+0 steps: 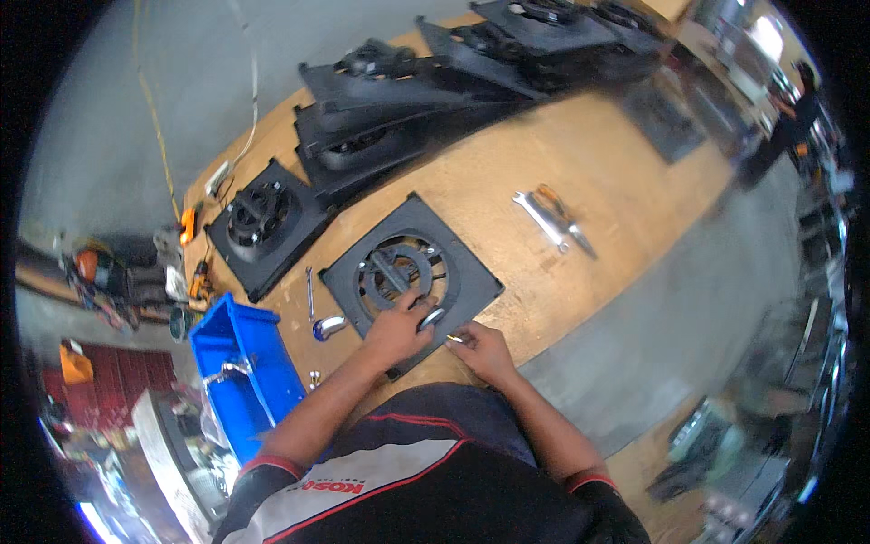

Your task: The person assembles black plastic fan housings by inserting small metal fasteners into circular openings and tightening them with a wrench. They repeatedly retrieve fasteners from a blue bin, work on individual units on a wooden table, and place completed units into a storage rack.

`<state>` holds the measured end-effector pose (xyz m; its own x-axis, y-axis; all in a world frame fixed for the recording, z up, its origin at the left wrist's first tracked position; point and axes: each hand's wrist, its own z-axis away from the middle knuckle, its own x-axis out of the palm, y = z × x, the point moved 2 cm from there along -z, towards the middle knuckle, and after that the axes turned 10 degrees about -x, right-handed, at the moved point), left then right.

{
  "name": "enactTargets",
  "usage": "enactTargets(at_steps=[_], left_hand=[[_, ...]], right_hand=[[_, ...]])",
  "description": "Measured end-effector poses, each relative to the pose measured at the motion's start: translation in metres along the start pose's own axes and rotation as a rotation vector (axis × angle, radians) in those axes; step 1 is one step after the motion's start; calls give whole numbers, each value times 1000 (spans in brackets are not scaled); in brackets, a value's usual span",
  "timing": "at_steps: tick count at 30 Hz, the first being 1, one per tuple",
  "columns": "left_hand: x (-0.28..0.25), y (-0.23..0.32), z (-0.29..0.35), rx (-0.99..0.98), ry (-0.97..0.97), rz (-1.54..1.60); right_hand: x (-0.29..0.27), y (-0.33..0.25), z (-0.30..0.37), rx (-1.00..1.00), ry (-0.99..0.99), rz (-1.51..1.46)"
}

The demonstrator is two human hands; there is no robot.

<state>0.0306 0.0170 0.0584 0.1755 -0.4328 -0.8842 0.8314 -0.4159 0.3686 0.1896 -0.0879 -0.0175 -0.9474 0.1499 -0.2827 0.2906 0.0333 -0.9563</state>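
In front of me on the wooden table lies a square black panel (pixel 458 263) with a round, ribbed fan-like opening in its middle. My left hand (pixel 397 334) rests on its near side, fingers closed at a small silvery rounded piece (pixel 432 318). By the panel's near right edge, my right hand (pixel 488 354) pinches a small brass-coloured piece (pixel 455 338). Fingers partly hide both small pieces, so I cannot tell their exact kind. Left of the panel are a slim wrench (pixel 310 295) and a silver-and-blue rounded object (pixel 330 327).
Several similar black panels (pixel 362 159) lie overlapped along the table's far side, and one more (pixel 263 231) sits at left. A combination wrench (pixel 541 220) lies beside an orange-handled tool (pixel 557 207). A blue bin (pixel 227 322) stands at left. Another person (pixel 784 127) is far right.
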Motion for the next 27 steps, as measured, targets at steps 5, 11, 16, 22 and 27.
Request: enactTargets(at_steps=[5,11,16,22,27], left_hand=[[4,-4,-12,190,-13,120],[8,24,-36,290,62,141],[1,34,-52,177,-79,117],[-3,28,-58,168,-179,81],[-6,31,-61,167,-190,57]], right_hand=[[13,12,1,65,128,-160],[-4,18,-17,77,317,-229],[-13,29,-36,-38,388,-264],[-8,20,-36,-143,302,12],[-10,10,-31,-233,266,139]])
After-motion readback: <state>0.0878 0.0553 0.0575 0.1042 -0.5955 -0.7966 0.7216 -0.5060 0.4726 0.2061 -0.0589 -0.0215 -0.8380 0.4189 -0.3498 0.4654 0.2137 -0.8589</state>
